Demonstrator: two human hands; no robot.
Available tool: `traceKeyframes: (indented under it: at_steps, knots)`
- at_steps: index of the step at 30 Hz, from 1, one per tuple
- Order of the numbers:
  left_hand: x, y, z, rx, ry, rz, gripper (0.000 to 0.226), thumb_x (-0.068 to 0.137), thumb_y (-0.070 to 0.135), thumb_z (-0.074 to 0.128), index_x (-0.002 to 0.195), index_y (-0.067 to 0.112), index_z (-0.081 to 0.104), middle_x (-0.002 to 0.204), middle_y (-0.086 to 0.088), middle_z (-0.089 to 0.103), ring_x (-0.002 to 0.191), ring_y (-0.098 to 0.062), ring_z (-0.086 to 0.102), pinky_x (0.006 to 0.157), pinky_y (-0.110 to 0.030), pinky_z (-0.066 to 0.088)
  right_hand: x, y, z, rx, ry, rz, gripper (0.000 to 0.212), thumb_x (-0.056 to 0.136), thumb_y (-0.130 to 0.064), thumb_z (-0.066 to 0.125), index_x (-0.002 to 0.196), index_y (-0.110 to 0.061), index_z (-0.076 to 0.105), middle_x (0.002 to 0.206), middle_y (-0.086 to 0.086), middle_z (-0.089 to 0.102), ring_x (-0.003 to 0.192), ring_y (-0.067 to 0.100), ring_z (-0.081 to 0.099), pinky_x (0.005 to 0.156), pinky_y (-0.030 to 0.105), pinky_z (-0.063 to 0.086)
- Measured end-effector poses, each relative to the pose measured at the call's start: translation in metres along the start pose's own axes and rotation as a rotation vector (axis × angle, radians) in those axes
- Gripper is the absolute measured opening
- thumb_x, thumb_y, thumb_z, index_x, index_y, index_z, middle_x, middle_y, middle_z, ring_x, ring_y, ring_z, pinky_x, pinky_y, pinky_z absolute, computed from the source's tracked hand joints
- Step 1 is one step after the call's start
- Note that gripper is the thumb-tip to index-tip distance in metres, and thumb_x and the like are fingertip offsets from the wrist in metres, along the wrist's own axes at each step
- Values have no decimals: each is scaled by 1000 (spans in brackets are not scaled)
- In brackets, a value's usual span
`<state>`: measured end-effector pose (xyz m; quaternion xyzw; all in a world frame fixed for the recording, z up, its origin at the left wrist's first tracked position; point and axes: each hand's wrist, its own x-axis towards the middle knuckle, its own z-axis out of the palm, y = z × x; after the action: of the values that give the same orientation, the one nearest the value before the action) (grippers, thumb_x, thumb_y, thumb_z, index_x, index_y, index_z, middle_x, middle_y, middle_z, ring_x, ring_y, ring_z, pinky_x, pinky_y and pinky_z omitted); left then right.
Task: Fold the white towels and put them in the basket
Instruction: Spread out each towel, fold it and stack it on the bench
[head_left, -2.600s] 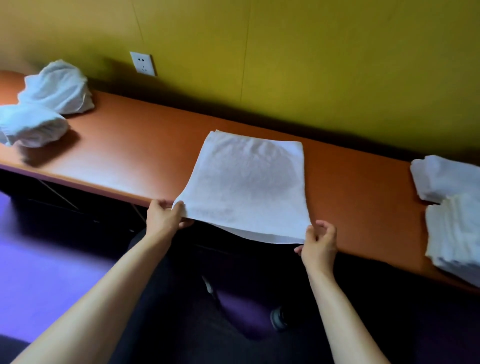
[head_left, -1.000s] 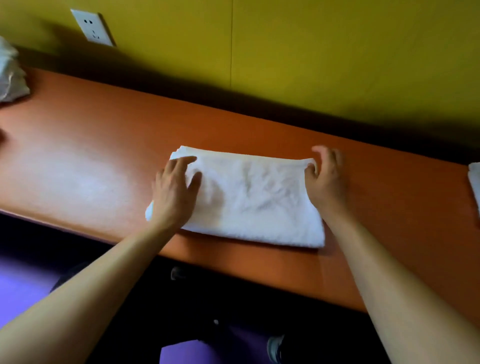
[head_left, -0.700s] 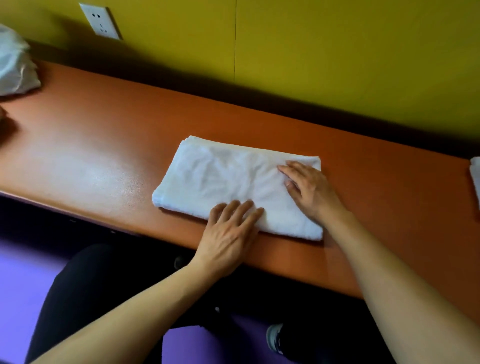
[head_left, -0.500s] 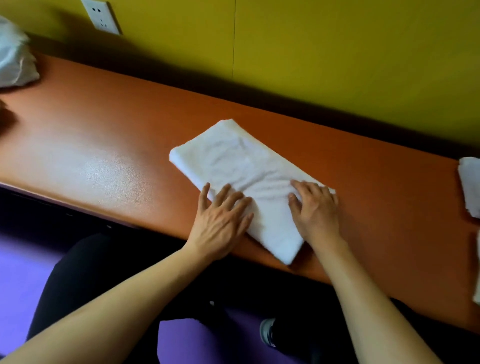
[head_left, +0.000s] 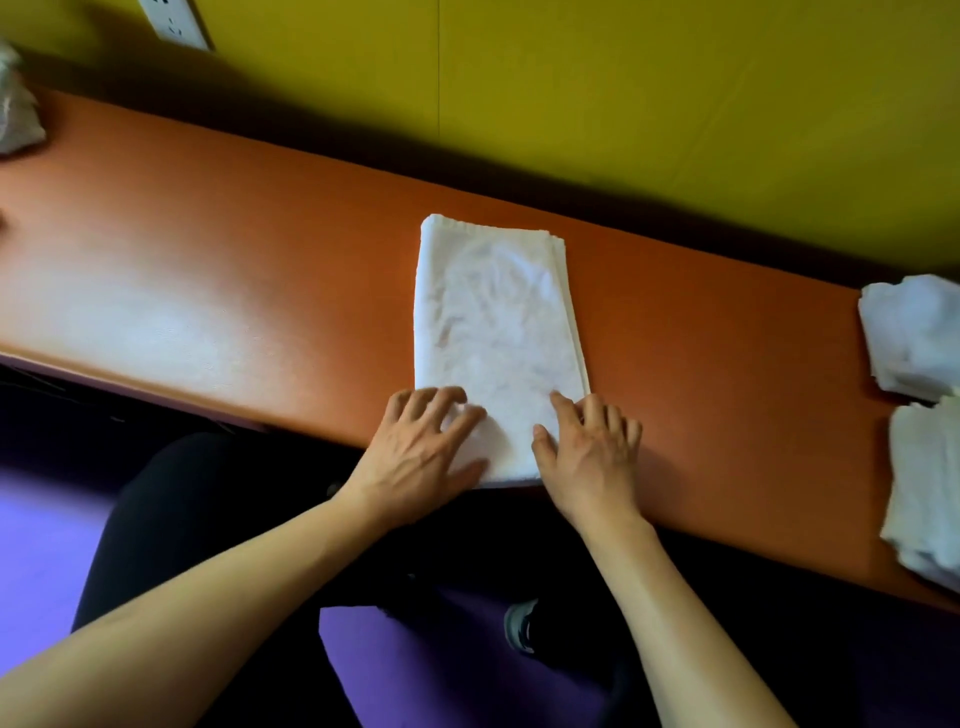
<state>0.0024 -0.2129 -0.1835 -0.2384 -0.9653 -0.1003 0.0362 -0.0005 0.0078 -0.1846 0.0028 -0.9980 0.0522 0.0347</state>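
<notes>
Head-camera view looked down past my forearms at a yellow wall (head_left: 649, 104), the biggest thing before me, well beyond my fingertips, with a thin vertical seam running up it. Below the wall ran the long orange table (head_left: 234, 270), glossy, with a pale glare patch off to the left of my left hand. Its near edge cut across just under my wrists. Beneath that edge lay a purple floor (head_left: 36, 545), and my dark trousers filled the space between my arms.

On the table, straight ahead of both hands, lay the white towel (head_left: 493, 322), folded into a long strip that ran away from me toward the wall, its layered edges showing along the right side. My left hand (head_left: 421, 457) rested flat on its near left corner, fingers spread, gripping nothing. My right hand (head_left: 587, 457) lay flat on the near right corner, half on cloth and half on bare wood, fingers loosely spread too.

Far to the right of my right hand sat two stacks of folded towels (head_left: 919, 441), cut off by the frame. Far off to my left, a crumpled towel (head_left: 15, 119) was blurred at the edge. Above it, on the wall, hung a white wall socket (head_left: 174, 26).
</notes>
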Motion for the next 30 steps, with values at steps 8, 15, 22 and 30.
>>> traceKeyframes:
  at_steps: [8, 15, 22, 30]
  knots:
    - [-26, -8, 4, -81, -131, 50, 71, 76, 23, 69, 144, 17, 49, 153, -4, 48, 142, -34, 43, 108, -49, 44, -9, 6, -14, 130, -81, -84, 82, 83, -79, 40, 150, -31, 36, 125, 0, 53, 115, 23, 48, 100, 42, 32]
    - [-29, -14, -25, -432, 43, -121, 33, 84, 14, 59, 116, 22, 55, 123, 10, 66, 110, -15, 61, 89, -26, 44, -26, 24, -14, 266, -147, -293, 66, 68, -33, 73, 131, -33, 52, 130, -16, 54, 123, 14, 51, 109, 36, 27]
    - [-37, -16, -54, -774, 134, -435, 15, 95, 38, 58, 96, 23, 57, 74, -1, 67, 64, -18, 62, 59, -36, 49, -30, 26, -49, 852, -111, 53, 25, 80, -22, 76, 98, -33, 62, 84, -10, 68, 79, 13, 65, 69, 32, 53]
    - [-22, -18, -59, -912, 234, -579, 25, 100, 50, 49, 100, 25, 48, 81, -9, 72, 65, -27, 67, 55, -50, 53, -12, 1, -56, 1022, 96, 89, 19, 91, -24, 71, 86, -9, 60, 71, 18, 49, 59, 14, 41, 55, 29, 37]
